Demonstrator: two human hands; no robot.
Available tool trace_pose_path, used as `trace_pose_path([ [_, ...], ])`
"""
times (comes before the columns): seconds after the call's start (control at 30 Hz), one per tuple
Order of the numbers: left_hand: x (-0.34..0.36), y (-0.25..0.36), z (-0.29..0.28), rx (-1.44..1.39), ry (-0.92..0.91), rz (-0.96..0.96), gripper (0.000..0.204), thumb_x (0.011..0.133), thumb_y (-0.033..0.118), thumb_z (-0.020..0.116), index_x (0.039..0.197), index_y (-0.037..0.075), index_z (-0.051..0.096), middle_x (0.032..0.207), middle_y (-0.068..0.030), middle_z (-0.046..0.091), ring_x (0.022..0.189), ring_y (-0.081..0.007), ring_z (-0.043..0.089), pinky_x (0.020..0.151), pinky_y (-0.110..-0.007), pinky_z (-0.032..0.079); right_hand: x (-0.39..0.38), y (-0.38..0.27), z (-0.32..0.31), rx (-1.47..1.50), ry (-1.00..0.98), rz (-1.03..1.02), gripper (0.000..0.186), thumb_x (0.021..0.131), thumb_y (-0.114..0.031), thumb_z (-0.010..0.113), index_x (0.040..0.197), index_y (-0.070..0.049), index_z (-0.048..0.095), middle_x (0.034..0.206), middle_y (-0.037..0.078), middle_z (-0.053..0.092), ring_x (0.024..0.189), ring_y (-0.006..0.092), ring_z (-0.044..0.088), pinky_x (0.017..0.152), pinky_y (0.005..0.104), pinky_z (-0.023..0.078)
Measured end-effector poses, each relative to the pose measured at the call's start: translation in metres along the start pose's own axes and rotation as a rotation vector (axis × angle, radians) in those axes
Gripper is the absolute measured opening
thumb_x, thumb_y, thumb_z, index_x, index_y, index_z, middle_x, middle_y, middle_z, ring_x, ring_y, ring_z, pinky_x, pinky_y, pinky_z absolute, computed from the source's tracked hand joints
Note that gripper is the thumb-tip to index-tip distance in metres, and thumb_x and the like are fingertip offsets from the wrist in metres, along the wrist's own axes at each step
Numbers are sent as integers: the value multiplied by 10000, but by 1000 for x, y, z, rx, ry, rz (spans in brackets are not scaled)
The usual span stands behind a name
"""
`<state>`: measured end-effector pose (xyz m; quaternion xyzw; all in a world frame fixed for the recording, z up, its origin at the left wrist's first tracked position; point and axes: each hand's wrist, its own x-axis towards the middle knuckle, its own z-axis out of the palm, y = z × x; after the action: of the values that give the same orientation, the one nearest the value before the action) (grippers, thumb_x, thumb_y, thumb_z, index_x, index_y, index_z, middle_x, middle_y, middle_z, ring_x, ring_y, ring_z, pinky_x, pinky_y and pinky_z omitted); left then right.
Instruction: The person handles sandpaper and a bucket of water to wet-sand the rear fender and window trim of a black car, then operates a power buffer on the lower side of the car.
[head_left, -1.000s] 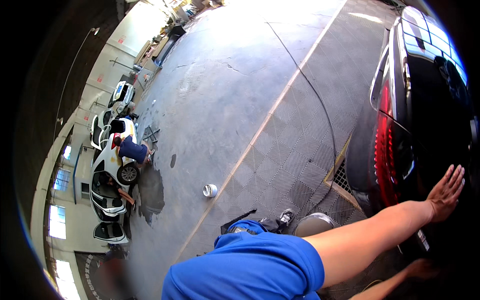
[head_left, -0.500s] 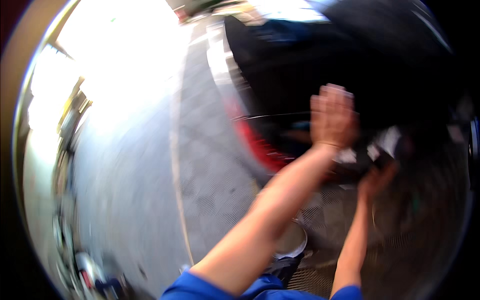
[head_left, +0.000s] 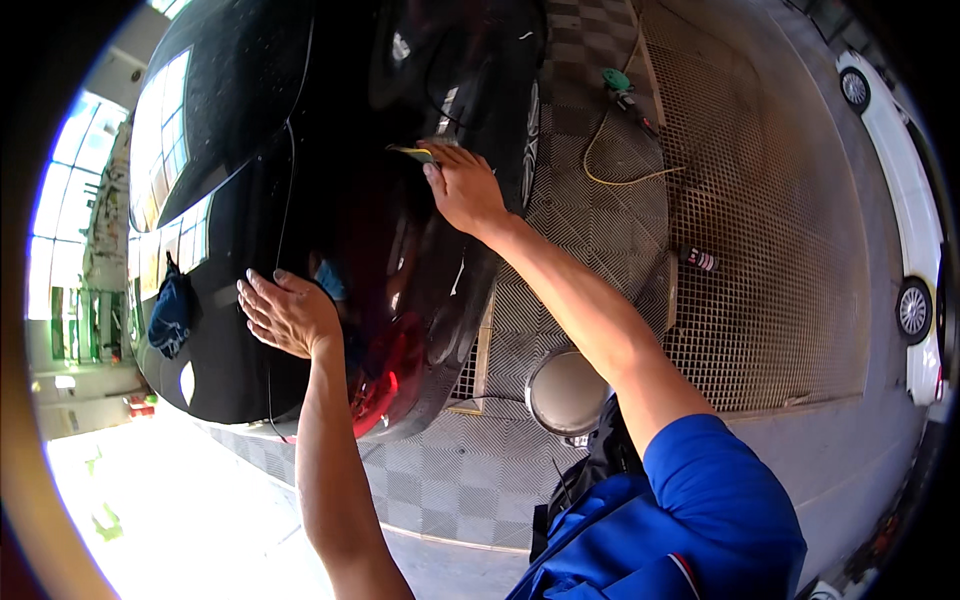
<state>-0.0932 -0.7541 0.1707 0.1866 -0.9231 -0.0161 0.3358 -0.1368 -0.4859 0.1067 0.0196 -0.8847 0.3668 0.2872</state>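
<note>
A glossy black car (head_left: 240, 215) with a red tail light (head_left: 375, 400) stands in front of me. My left hand (head_left: 292, 312) lies with spread fingers on its dark bodywork, beside a thin panel seam, and holds nothing. Farther along the car's right side, my right hand (head_left: 466, 187) presses a thin flat piece with a yellow edge (head_left: 412, 153) against the black panel. Its fingers partly cover that piece, so I cannot tell its kind. A crumpled dark blue cloth (head_left: 170, 312) rests on the car, left of my left hand.
A round grey-topped stool (head_left: 566, 392) stands close by my body. On the floor right of the car are a green-headed power tool (head_left: 617, 82) with a yellow cord (head_left: 600, 180), a dark bottle (head_left: 698, 259) and metal grating (head_left: 770, 290). A white car (head_left: 893, 200) stands far right.
My view has swung round and is sharper, with the car now at the left. My hands are farther apart, and the right one is up on the side panel.
</note>
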Motion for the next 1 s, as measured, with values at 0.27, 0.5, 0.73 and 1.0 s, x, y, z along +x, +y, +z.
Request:
trace_pose_path([
  [0.27,1,-9,5,-8,21,2,561,1090,430,357,1552,132,468,1631,-95,435,1544,-262,334,1254,-496,218,-43,7,-43,29,127,211,474,985,-86,616,1455,-139,583,1209,143,716,1049,300,715,825,401,598],
  [0.5,3,-5,5,6,6,4,563,1088,434,353,1550,133,470,1622,-97,446,1535,-270,350,1251,-491,232,-77,-44,11,39,21,-94,608,914,-70,662,1502,-135,525,1591,100,476,1458,346,453,1110,522,483],
  [0.73,1,-5,6,9,17,13,535,1085,401,378,1527,120,488,1604,-88,463,1519,-280,371,1236,-505,250,-50,-24,35,75,-97,83,608,1043,-325,481,1600,-109,368,1694,119,287,1577,363,220,1186,657,312],
  [1.0,9,-10,11,-19,70,33,544,1081,428,379,1516,128,509,1609,-86,463,1520,-268,371,1240,-497,240,-49,-10,40,78,-132,-55,590,1057,-334,477,1594,-111,378,1675,114,324,1566,370,249,1173,650,337],
])
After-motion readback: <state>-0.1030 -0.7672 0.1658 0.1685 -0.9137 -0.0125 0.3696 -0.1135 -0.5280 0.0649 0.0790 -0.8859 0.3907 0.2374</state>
